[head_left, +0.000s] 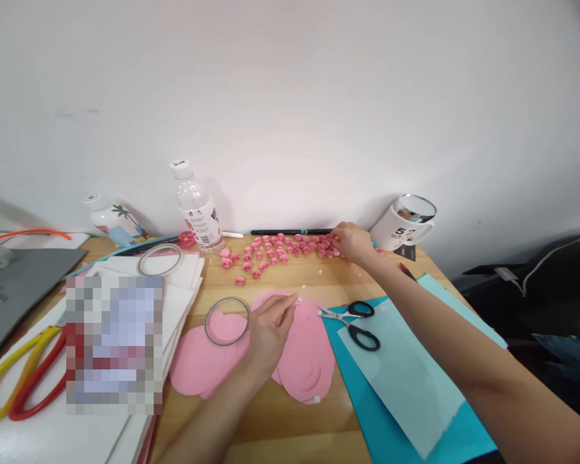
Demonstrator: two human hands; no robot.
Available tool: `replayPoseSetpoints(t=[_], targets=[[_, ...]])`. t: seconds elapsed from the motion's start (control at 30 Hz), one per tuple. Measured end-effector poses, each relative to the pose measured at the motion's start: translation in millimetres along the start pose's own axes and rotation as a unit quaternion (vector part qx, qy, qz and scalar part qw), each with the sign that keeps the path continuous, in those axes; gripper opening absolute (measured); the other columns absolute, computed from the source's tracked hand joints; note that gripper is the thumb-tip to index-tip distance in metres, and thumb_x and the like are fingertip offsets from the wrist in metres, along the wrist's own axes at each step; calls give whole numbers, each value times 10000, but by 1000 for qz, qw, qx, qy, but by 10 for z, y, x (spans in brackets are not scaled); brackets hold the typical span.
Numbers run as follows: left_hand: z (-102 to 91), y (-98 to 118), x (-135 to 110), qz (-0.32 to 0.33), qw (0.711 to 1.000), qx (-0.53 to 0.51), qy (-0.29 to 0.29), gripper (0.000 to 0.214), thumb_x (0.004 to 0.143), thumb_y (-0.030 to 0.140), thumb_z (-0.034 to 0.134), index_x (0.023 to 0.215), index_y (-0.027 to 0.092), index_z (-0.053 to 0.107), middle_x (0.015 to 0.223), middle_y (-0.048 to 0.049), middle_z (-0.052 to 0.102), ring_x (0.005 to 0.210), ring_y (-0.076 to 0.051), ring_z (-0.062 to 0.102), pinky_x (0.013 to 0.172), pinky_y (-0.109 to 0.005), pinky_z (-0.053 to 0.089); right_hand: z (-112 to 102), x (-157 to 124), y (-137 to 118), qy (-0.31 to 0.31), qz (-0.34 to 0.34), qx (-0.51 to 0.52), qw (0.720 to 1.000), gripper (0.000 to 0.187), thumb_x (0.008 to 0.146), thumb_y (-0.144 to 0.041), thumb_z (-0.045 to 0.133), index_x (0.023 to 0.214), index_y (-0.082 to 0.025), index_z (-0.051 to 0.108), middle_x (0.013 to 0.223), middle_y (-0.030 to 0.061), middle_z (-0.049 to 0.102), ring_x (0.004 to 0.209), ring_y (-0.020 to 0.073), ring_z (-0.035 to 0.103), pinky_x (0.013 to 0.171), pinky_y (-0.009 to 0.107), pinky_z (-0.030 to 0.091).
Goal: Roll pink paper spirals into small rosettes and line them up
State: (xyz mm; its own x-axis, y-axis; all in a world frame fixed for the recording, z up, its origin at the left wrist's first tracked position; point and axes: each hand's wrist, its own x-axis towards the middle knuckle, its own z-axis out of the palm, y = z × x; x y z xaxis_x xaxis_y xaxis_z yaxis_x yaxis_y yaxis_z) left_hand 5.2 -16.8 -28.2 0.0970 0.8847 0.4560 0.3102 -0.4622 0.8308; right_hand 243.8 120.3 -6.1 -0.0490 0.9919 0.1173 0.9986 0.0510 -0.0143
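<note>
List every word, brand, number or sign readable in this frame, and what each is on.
"5": on the white mug; the lettering below it is too small to read.
Clear bottle: dark characters and a barcode on the label, unreadable; cap marks also unreadable.
Small bottle: cap marks, too small.
Dark card by the mug: blurred marks.
Pixelated patch: nothing legible.

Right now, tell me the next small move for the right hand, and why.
Probably pick up one rolled pink paper rosette: the right hand has its fingertips among the rosettes, while the left hand seems to pinch a small white piece above the pink paper.
</note>
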Motion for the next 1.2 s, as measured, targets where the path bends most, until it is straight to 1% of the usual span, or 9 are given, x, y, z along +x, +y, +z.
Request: replayPoseSetpoints(t=[0.13,0.23,0.33,0.43,0.53,0.73,0.97,1.07,1.2], targets=[[-3,-5,2,3,1000,1,0,190,794,142,551,891,187,707,800,-49,697,702,-130,631,573,-211,504,-7,40,110,12,-8,16,1000,203,795,-187,506,859,-191,699,1007,81,656,915,206,577,670,247,424],[-5,-1,6,2,1000,-1,1,191,795,147,549,888,193,709,799,-48,697,697,-130,631,563,-209,504,1,105,238,50,-16,57,997,220,778,-155,505,859,-176,708,947,81,676,831,187,606,712,252,435],[-4,-1,8,-1,1000,-1,-1,190,792,146,553,886,194,711,804,-48,696,703,-131,632,565,-211,505,36,158,307,76,-52,90,992,232,775,-135,496,848,-153,715,907,83,689,807,181,619,731,250,444],[-5,-8,9,3,1000,5,1,185,787,141,559,878,190,713,803,-49,697,710,-136,636,572,-213,508,90,173,293,67,-85,99,989,223,759,-121,509,816,-162,721,904,64,694,794,168,625,727,235,446],[-7,-21,7,2,1000,10,-2,189,789,135,557,889,185,709,810,-51,697,720,-136,633,583,-216,512,137,168,263,60,-100,101,988,211,740,-110,523,778,-165,724,899,60,695,765,164,627,719,233,448],[1,-37,-5,-1,1000,10,-7,198,796,140,549,908,193,702,811,-48,692,706,-129,627,571,-214,506,163,190,268,52,-109,96,988,227,753,-100,503,786,-163,719,902,63,693,801,166,625,734,229,441],[-3,-20,4,-1,1000,8,-1,192,793,132,548,898,178,703,811,-54,695,712,-129,629,565,-206,503,209,208,234,26,-108,70,991,238,777,-120,494,810,-162,726,935,81,687,818,172,620,729,233,432],[-7,-20,7,0,1000,9,-2,197,792,122,544,891,178,705,813,-55,695,713,-130,629,562,-204,505,193,200,202,15,-103,57,993,240,777,-129,496,830,-161,727,921,87,687,825,174,618,729,234,427],[-8,-19,5,-4,1000,4,-1,195,786,133,556,894,196,707,805,-48,692,706,-129,627,544,-201,504,107,201,171,3,-93,41,995,238,780,-145,500,854,-165,725,902,89,693,833,179,615,732,234,422]])
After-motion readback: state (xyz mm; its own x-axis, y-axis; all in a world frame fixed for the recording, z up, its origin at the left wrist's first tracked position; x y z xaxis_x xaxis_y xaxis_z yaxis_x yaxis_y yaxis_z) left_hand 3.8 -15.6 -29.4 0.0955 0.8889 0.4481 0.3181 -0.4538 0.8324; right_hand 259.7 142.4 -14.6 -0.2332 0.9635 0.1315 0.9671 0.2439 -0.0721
